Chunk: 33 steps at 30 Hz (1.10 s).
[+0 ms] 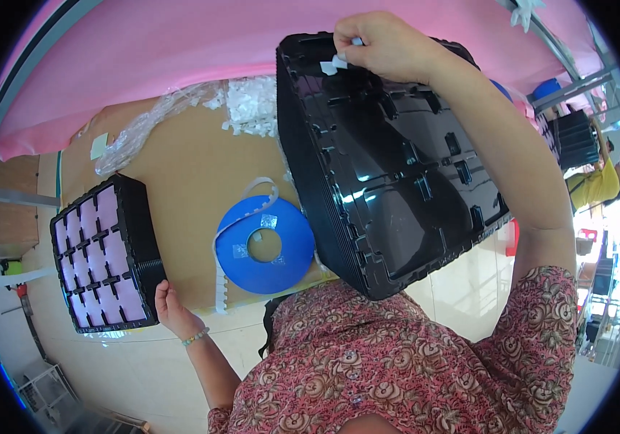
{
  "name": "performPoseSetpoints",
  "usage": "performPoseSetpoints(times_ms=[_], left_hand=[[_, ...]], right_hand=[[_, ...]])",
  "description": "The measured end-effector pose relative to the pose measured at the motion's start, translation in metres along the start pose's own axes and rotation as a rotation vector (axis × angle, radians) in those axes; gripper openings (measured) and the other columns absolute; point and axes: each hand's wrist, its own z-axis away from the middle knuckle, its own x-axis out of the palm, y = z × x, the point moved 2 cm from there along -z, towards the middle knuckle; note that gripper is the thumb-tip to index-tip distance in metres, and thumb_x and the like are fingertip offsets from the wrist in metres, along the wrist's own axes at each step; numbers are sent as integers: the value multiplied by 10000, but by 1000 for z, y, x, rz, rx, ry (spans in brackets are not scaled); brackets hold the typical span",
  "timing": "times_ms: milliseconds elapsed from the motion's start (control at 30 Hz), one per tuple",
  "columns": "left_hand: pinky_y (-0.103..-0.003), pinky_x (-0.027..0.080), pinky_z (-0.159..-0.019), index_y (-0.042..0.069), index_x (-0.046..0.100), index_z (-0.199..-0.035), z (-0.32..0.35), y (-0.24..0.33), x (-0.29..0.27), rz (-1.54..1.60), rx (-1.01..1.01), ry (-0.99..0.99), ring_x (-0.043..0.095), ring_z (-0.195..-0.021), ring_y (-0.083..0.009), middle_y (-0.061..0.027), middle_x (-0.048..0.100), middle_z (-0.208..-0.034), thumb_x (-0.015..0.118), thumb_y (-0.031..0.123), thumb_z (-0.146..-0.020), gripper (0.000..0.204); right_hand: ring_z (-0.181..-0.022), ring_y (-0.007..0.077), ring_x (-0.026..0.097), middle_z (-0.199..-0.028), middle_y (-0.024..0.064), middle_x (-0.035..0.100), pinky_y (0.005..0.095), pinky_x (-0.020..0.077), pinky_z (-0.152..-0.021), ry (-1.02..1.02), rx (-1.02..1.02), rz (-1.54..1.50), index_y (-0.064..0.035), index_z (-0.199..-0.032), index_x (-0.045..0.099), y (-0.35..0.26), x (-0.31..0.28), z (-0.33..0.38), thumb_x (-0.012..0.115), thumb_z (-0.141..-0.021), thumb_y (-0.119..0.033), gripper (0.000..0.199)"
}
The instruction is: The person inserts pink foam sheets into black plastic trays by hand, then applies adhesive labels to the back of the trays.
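While my right hand (386,43) pinches a small white piece (333,64) at twelve o'clock on the tilted black tray stack (397,173), my left hand (169,304) rests, fingers loosely curled, against the filled tray stack (103,253) at nine o'clock on the desk (187,166); the tilted tray's pockets look mostly empty.

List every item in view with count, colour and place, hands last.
Stack of moulded plastic trays: one, black, tilted up at centre right.
Stack of gridded trays with pink inserts: one, black, left on the table.
Flat tape reel: one, blue, centre, white strip trailing.
Small plastic pieces: a heap, white, top centre.
Clear plastic bag: one, crumpled, top left.
Cardboard table top: one, brown.
Pink sheet: one, behind.
Left hand: touching the gridded stack's corner.
Right hand: grip on a small white piece at the tilted stack's top.
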Motion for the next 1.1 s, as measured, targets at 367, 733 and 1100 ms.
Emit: performPoseSetpoints(times_ms=[367, 733, 1100], left_hand=[[-260, 458, -874, 0, 627, -1017, 15, -17, -24, -40, -41, 143, 588, -940, -131, -55, 633, -1015, 490, -14, -899, 181], [-261, 443, -900, -6, 627, -1036, 15, -17, -14, -41, -33, 105, 575, -974, -137, -54, 624, -1032, 481, -19, -894, 205], [-265, 432, -928, -8, 634, -1026, 25, -28, -38, -68, -65, 177, 564, -983, -135, -51, 619, -1026, 508, -24, -892, 185]], right_hand=[[-946, 296, 624, -1010, 145, 636, 388, 502, -852, 106, -224, 266, -20, -953, 626, -7, 16, 9, 628, -854, -128, 146], [-816, 295, 610, -884, 122, 601, 388, 498, -753, 252, -436, 254, -14, -915, 605, 7, 33, -3, 601, -870, -107, 103], [-761, 310, 626, -778, 151, 640, 394, 500, -742, -107, -12, 4, -18, -826, 627, -1, 17, -27, 594, -833, -104, 93]])
